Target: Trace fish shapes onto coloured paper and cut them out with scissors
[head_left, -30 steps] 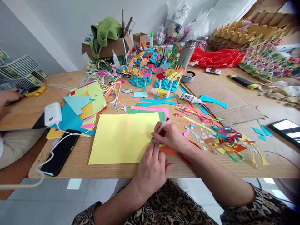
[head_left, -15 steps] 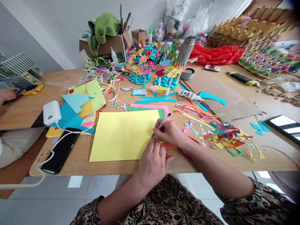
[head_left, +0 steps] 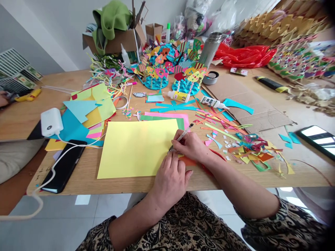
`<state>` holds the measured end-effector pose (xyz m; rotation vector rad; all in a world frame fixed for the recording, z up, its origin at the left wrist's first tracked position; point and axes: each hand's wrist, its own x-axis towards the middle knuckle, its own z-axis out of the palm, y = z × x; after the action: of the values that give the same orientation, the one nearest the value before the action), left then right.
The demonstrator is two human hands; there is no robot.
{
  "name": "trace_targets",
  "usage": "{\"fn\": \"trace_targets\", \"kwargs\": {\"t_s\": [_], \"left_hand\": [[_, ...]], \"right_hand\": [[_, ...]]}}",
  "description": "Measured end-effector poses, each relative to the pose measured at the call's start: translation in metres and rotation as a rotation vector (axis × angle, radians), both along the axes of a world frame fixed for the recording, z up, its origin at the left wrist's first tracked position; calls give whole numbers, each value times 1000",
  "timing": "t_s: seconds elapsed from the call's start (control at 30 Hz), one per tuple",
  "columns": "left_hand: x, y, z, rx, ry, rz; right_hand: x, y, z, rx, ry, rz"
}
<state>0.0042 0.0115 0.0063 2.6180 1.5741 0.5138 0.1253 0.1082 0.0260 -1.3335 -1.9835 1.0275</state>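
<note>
A sheet of yellow paper (head_left: 136, 150) lies flat at the front of the table. My right hand (head_left: 190, 143) grips a pencil (head_left: 185, 132), its point down at the sheet's right part. My left hand (head_left: 172, 176) rests on the lower right of the sheet, thumb apart, fingers stretched out and touching the spot by the pencil tip. Something small and pale shows under those fingertips, mostly hidden. Pink paper (head_left: 167, 115) and green paper (head_left: 180, 122) stick out behind the yellow sheet, and orange paper (head_left: 188, 161) peeks out below my right hand.
Glue bottles (head_left: 179, 96) and paper fish decorations (head_left: 187, 78) stand or lie behind the sheet. Paper scraps (head_left: 251, 153) cover the right side. Left are coloured papers (head_left: 81, 108), a power bank (head_left: 51, 122) with a cable, and a black phone (head_left: 64, 167). Another person's hand (head_left: 3, 99) shows far left.
The view has shifted slightly, so the things on the left sit further left. The pencil has moved only a little in my right hand's grip; my left hand stays in place on the paper.
</note>
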Motion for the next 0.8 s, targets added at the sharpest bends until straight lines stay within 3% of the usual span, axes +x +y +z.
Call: {"fn": "trace_targets", "kwargs": {"t_s": [0.53, 0.8], "left_hand": [[0, 1, -2, 6, -16, -7], [-1, 1, -2, 6, -6, -11]], "right_hand": [[2, 2, 3, 86, -50, -87], [1, 0, 4, 120, -63, -25]]}}
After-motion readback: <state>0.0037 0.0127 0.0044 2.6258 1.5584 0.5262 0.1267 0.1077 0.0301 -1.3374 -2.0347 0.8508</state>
